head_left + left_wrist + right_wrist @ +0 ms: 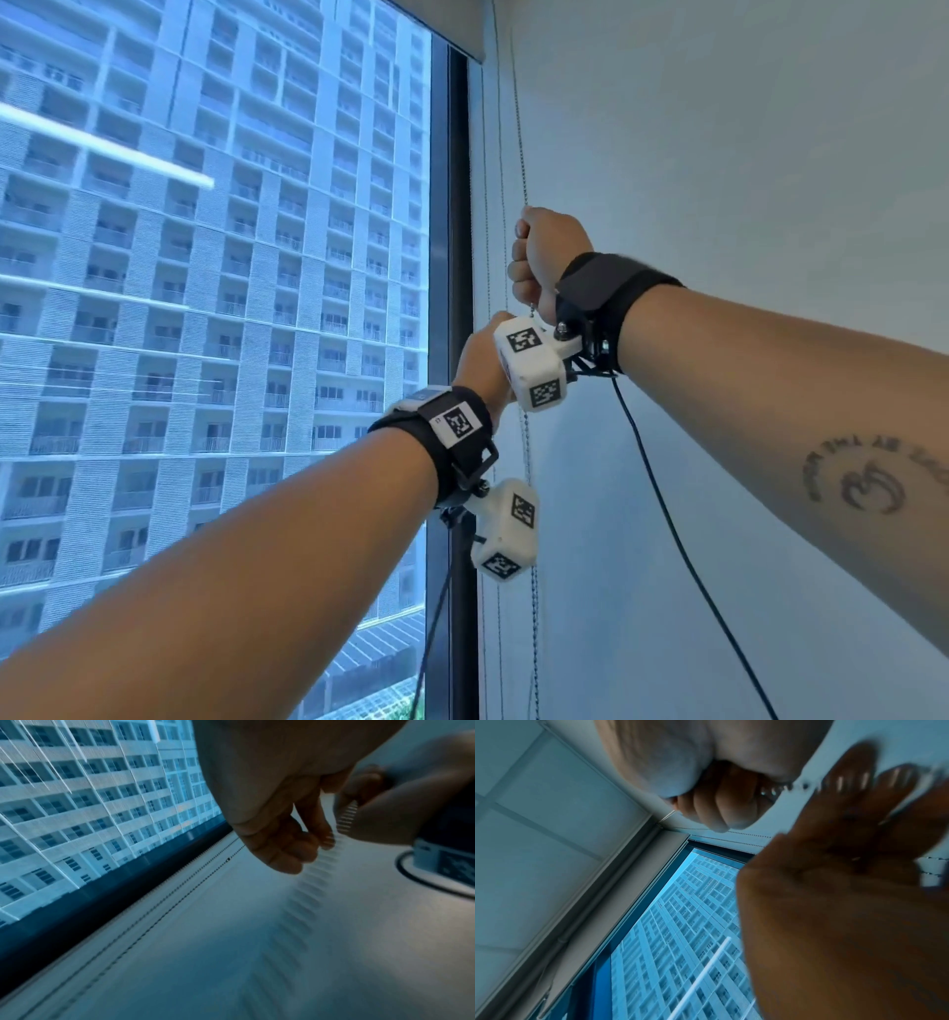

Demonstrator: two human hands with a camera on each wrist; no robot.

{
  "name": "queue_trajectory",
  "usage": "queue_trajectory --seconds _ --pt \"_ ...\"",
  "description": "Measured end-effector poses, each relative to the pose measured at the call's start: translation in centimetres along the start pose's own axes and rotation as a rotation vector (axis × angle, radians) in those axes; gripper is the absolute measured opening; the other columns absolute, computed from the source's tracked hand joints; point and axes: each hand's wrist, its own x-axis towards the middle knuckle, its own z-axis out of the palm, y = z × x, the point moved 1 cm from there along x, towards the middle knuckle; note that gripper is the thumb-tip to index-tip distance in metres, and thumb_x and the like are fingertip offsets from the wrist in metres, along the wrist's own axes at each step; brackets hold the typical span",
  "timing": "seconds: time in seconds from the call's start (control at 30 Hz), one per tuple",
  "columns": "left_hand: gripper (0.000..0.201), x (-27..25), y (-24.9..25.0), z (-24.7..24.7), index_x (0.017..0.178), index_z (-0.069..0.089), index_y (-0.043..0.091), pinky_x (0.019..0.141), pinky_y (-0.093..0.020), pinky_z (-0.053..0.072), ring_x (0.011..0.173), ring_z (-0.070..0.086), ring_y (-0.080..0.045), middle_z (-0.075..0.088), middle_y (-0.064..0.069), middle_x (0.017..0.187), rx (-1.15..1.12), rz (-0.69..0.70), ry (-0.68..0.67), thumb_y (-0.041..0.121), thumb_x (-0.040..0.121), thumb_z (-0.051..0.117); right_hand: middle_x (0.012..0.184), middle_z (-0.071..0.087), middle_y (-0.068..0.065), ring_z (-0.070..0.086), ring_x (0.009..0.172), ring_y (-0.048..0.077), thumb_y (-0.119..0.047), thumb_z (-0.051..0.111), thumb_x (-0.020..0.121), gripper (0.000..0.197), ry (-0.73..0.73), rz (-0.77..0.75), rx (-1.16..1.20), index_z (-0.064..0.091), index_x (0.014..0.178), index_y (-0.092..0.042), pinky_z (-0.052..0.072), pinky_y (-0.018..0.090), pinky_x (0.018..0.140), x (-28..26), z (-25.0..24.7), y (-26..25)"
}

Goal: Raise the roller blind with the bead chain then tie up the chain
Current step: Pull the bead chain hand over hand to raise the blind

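Note:
The metal bead chain (522, 133) hangs down the pale wall just right of the window. My right hand (544, 257) is a fist gripping it at about head height; in the right wrist view the beads (770, 791) come out of that fist (718, 807). My left hand (480, 360) is just below, partly hidden behind the right wrist camera cube. Its fingers (295, 845) are loosely curled, their tips beside the blurred chain (345, 819), with no clear hold on it. The roller blind's lower edge (452, 31) shows only at the window's top.
The dark window frame (459, 257) stands left of the chain, with a tower block outside the glass (205, 308). Two thin cords (485, 205) run down the wall beside the frame. A black cable (662, 503) hangs from my right wrist. The wall (719, 128) on the right is bare.

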Motion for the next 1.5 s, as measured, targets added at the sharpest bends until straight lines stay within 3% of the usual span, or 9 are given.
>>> queue_trajectory --seconds 0.1,0.23,0.37,0.7,0.83,0.93,1.23,1.37,1.5 --pt "0.018 1.7 0.9 -1.2 0.076 0.061 0.010 0.052 -0.022 0.049 0.052 0.057 -0.010 0.061 0.008 0.053 0.071 -0.025 0.067 0.013 0.091 0.051 0.043 0.029 -0.008 0.021 0.032 0.011 -0.020 0.037 0.098 0.034 -0.009 -0.039 0.048 0.034 0.065 -0.023 0.017 0.017 0.037 -0.3 -0.3 0.1" --pt "0.037 3.9 3.1 -2.4 0.088 0.068 0.005 0.079 -0.039 0.052 0.077 0.065 -0.027 0.071 -0.012 0.081 0.041 -0.019 0.025 0.027 0.094 0.039 0.047 0.026 -0.006 0.018 0.036 0.012 -0.021 0.037 0.098 0.033 -0.019 -0.118 0.050 0.033 0.065 -0.024 0.017 0.018 0.039 -0.4 -0.8 0.7" --pt "0.046 5.7 5.3 -2.2 0.098 0.069 0.005 0.084 -0.044 0.059 0.081 0.071 -0.029 0.074 -0.013 0.085 0.106 -0.015 -0.037 0.036 0.100 0.036 0.049 0.029 -0.005 0.022 0.034 0.013 -0.026 0.041 0.098 0.035 0.002 -0.115 -0.016 0.035 0.064 -0.024 0.022 0.020 0.041 -1.0 -1.6 1.6" --pt "0.030 6.4 6.7 0.3 0.086 0.058 0.010 0.041 -0.018 0.042 0.049 0.046 -0.012 0.057 -0.003 0.070 0.111 -0.071 -0.121 0.027 0.105 0.043 0.056 0.022 -0.005 0.015 0.043 0.011 -0.033 0.037 0.105 0.038 -0.157 -0.030 0.007 0.035 0.069 -0.023 0.012 0.021 0.040 -3.8 -3.3 5.1" --pt "0.032 6.2 3.8 -0.5 0.076 0.052 0.017 0.044 -0.021 0.041 0.046 0.042 -0.010 0.040 0.004 0.056 0.010 -0.153 -0.076 0.030 0.104 0.043 0.061 0.045 0.005 0.032 0.049 0.017 -0.028 0.046 0.096 0.030 -0.276 0.103 -0.247 0.048 0.069 -0.015 0.032 0.028 0.049 -4.5 -5.9 7.3" --pt "0.035 5.7 2.6 -0.8 0.069 0.044 0.020 0.039 -0.019 0.018 0.045 0.018 -0.010 0.025 0.006 0.054 -0.086 -0.165 -0.023 0.030 0.103 0.043 0.081 0.063 0.012 0.054 0.063 0.021 -0.025 0.050 0.091 0.025 -0.301 0.154 -0.352 0.061 0.078 -0.007 0.050 0.034 0.064 -4.2 -7.4 7.4" --pt "0.035 3.2 -0.6 0.2 0.066 0.038 0.025 0.044 -0.021 0.011 0.043 0.017 -0.010 0.025 0.005 0.058 -0.084 -0.172 0.027 0.031 0.100 0.041 0.085 0.063 0.012 0.062 0.078 0.025 -0.034 0.047 0.103 0.033 -0.087 -0.051 -0.250 0.059 0.101 -0.002 0.057 0.038 0.082 0.8 -4.2 1.0" --pt "0.025 2.3 -1.4 0.0 0.078 0.047 0.022 0.045 -0.023 0.016 0.048 0.022 -0.013 0.033 0.001 0.060 -0.085 -0.187 0.038 0.034 0.099 0.043 0.088 0.061 0.011 0.060 0.076 0.025 -0.039 0.043 0.104 0.034 -0.058 0.009 -0.304 0.053 0.101 -0.007 0.056 0.036 0.072 1.7 -2.1 -0.2" --pt "0.021 2.2 -1.7 0.0 0.079 0.051 0.019 0.052 -0.028 0.026 0.048 0.036 -0.013 0.043 0.003 0.053 -0.113 -0.168 0.074 0.026 0.099 0.048 0.060 0.043 0.003 0.041 0.044 0.015 -0.035 0.036 0.107 0.033 -0.085 0.089 -0.149 0.044 0.082 -0.015 0.037 0.022 0.046 1.3 -0.4 1.2"
